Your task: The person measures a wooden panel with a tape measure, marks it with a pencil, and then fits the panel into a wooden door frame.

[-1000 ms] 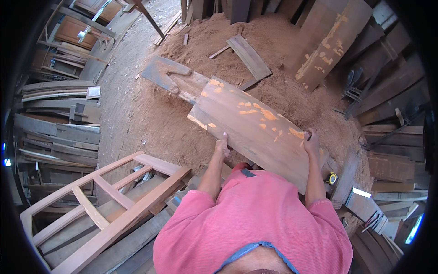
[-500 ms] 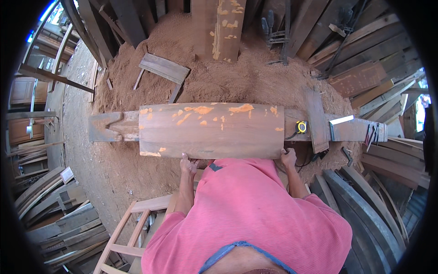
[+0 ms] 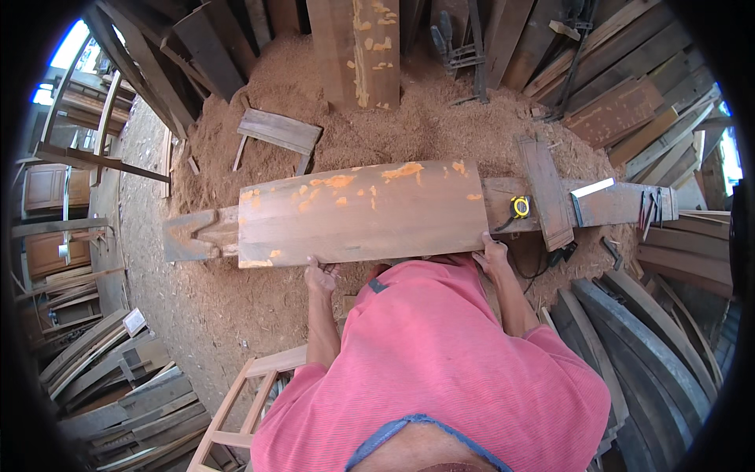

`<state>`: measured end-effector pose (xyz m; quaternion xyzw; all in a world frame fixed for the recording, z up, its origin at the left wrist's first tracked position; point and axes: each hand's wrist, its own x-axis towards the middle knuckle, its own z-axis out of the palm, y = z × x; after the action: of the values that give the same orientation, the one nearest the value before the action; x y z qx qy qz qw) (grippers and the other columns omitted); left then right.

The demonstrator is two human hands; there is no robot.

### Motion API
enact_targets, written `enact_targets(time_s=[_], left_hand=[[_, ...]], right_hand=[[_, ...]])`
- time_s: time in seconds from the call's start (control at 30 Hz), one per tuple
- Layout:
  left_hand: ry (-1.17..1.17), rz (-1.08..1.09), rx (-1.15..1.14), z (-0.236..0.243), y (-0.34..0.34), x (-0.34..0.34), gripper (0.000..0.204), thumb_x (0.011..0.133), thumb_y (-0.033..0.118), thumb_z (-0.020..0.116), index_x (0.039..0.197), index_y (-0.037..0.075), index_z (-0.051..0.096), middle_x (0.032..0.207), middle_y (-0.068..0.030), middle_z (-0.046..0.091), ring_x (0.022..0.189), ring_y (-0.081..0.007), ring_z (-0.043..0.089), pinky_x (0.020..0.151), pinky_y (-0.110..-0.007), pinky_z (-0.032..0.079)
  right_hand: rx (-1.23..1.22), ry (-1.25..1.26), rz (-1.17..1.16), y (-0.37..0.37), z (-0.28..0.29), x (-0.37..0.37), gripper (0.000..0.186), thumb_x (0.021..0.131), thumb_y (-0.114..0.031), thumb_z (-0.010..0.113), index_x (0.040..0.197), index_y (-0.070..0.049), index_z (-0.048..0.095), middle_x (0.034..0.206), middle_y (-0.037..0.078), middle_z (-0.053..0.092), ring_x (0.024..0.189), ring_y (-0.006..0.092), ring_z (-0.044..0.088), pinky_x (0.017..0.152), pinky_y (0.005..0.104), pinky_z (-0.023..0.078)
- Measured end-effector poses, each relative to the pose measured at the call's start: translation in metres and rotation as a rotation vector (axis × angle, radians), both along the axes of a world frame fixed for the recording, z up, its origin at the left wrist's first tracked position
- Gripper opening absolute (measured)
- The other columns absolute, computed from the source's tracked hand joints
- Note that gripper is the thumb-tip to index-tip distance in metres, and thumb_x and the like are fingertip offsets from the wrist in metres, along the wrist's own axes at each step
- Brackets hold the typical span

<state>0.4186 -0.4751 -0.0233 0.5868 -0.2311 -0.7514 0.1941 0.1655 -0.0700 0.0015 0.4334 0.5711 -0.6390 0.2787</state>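
Observation:
A wide brown wooden board (image 3: 362, 216) with orange filler patches lies across a long narrow workbench (image 3: 189, 240). My left hand (image 3: 322, 277) grips its near edge left of the middle, thumb against the rim and fingers reaching underneath. At the near right corner my right hand (image 3: 493, 257) is closed round the edge; its fingertips are partly hidden by the board. Just right of the board a yellow and black tape measure (image 3: 520, 208) rests on the bench. A shorter wooden plank (image 3: 545, 193) lies crosswise beyond it.
Further right on the bench are a try square (image 3: 590, 189) and slim hand tools (image 3: 648, 211). Sawdust (image 3: 267, 79) covers the ground, where a small wooden stool (image 3: 279, 131) stands tipped. An upright patched board (image 3: 358, 63) stands ahead. Stacked timber (image 3: 629, 338) lines both sides; a wooden frame (image 3: 244, 401) lies lower left.
The whole view has turned slightly, so board and bench now slant up toward the right. Both hands stay at the board's near edge; more of my left hand's fingers shows.

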Motion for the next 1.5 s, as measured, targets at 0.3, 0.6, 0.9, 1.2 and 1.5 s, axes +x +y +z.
enact_targets(time_s=[0.3, 0.6, 0.9, 1.2, 1.5], left_hand=[[-0.195, -0.166, 0.094, -0.017, -0.031, 0.002, 0.052, 0.099, 0.048, 0.053, 0.126, 0.004, 0.048, 0.109, -0.0166, 0.059, 0.087, -0.0293, 0.061, 0.073, -0.046, 0.056], [0.127, -0.048, 0.095, -0.046, 0.004, 0.001, 0.049, 0.095, 0.038, 0.064, 0.126, 0.003, 0.049, 0.119, -0.013, 0.057, 0.109, -0.0338, 0.056, 0.091, -0.053, 0.049], [0.083, -0.086, 0.015, -0.021, 0.009, -0.023, 0.033, 0.101, 0.025, 0.056, 0.127, 0.008, 0.046, 0.117, -0.0116, 0.059, 0.101, -0.0327, 0.061, 0.087, -0.055, 0.051], [0.081, -0.159, -0.05, -0.023, 0.013, -0.02, 0.033, 0.101, 0.027, 0.055, 0.125, 0.009, 0.043, 0.112, -0.0131, 0.06, 0.099, -0.0342, 0.062, 0.088, -0.057, 0.051], [0.079, -0.138, -0.052, -0.002, 0.03, -0.026, 0.033, 0.101, 0.025, 0.053, 0.127, 0.007, 0.044, 0.114, -0.0149, 0.062, 0.098, -0.0352, 0.064, 0.088, -0.057, 0.052]], right_hand=[[0.43, 0.118, 0.635, 0.011, -0.006, 0.008, 0.033, 0.093, -0.03, 0.065, 0.113, -0.003, 0.065, 0.098, 0.016, 0.069, 0.092, 0.0383, 0.066, 0.087, 0.0487, 0.052], [0.914, 0.527, 0.869, 0.063, 0.021, -0.016, 0.039, 0.086, -0.031, 0.07, 0.107, 0.002, 0.068, 0.102, 0.022, 0.07, 0.101, 0.0369, 0.066, 0.089, 0.0414, 0.051], [0.137, 0.136, 0.655, 0.032, -0.029, -0.007, 0.026, 0.092, -0.024, 0.069, 0.089, 0.0, 0.06, 0.074, 0.009, 0.061, 0.054, 0.014, 0.058, 0.046, 0.0285, 0.046], [0.061, 0.086, 0.437, 0.013, -0.032, 0.007, 0.019, 0.093, -0.022, 0.068, 0.093, -0.007, 0.057, 0.072, 0.004, 0.057, 0.053, 0.0129, 0.053, 0.052, 0.0312, 0.055], [0.112, 0.149, 0.556, 0.029, -0.029, 0.003, 0.023, 0.095, -0.023, 0.067, 0.085, -0.004, 0.058, 0.065, 0.0, 0.053, 0.048, 0.0087, 0.048, 0.041, 0.0252, 0.041]])
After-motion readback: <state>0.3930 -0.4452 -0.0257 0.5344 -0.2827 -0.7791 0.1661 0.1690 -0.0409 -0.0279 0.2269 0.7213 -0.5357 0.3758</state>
